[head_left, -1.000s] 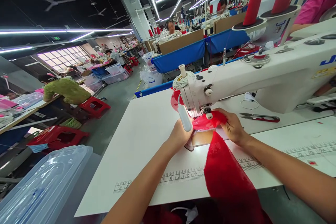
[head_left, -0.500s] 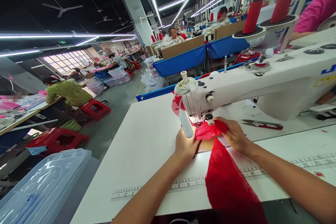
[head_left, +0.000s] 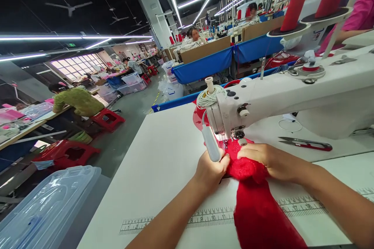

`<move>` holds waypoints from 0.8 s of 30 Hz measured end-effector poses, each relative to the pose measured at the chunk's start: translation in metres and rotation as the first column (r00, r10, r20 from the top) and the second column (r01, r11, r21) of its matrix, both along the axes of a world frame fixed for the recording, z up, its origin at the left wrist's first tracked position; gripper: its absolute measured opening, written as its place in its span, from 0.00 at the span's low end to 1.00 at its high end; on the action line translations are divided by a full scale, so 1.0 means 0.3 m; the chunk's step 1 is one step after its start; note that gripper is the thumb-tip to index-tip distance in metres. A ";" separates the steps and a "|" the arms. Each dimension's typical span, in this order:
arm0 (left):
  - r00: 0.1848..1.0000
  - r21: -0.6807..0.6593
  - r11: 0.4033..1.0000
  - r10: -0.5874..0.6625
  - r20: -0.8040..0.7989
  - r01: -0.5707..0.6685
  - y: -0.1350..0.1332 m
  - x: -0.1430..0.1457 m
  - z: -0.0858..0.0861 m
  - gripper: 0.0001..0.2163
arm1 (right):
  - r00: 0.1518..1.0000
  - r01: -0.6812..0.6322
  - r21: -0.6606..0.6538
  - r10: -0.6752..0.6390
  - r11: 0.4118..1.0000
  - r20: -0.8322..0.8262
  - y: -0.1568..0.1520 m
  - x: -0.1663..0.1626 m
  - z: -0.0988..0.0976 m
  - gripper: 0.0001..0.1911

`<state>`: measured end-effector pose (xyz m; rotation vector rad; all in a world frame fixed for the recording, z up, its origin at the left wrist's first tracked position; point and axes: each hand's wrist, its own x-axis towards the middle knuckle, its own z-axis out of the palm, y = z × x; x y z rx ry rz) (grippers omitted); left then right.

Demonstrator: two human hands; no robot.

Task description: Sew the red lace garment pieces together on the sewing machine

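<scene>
Red fabric (head_left: 263, 210) runs from beneath the needle of a white sewing machine (head_left: 271, 93) down over the table's front edge. At the left of the needle, my left hand (head_left: 210, 169) pinches the cloth's edge between thumb and fingers, partly behind the machine's grey lamp (head_left: 210, 144). My right hand (head_left: 267, 159) lies over the bunched part of the cloth to the right, fingers curled onto it. Cloth and hand hide some of the right fingertips. A pair of thread snips (head_left: 306, 144) rests on the machine bed, right of my right hand.
A printed ruler (head_left: 210, 217) runs along the front of the white table (head_left: 163, 155). Red thread cones (head_left: 295, 7) stand behind the machine. A clear lidded plastic box (head_left: 55, 198) sits at lower left, near red stools (head_left: 66, 153). Other people work at tables farther back.
My right hand has turned more palm-down over the cloth. More red fabric is bunched in front of the needle, covering the brown patch seen before. The view has shifted slightly.
</scene>
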<state>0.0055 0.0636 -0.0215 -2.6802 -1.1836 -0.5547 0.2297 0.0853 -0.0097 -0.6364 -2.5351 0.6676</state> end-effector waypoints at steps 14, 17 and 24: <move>0.979 0.144 0.989 0.070 -0.190 -0.042 -0.067 0.000 -0.009 0.15 | 0.992 0.083 0.137 -0.096 0.987 0.087 0.004 -0.006 -0.023 0.12; 0.978 0.180 0.983 0.063 -0.200 -0.027 -0.066 0.001 -0.013 0.14 | 0.990 0.090 0.159 -0.105 0.983 0.093 0.003 -0.010 -0.021 0.11; 0.979 0.218 0.976 0.052 -0.198 -0.007 -0.069 -0.008 -0.027 0.13 | 0.976 0.139 0.181 -0.166 0.974 0.142 -0.003 -0.008 -0.044 0.12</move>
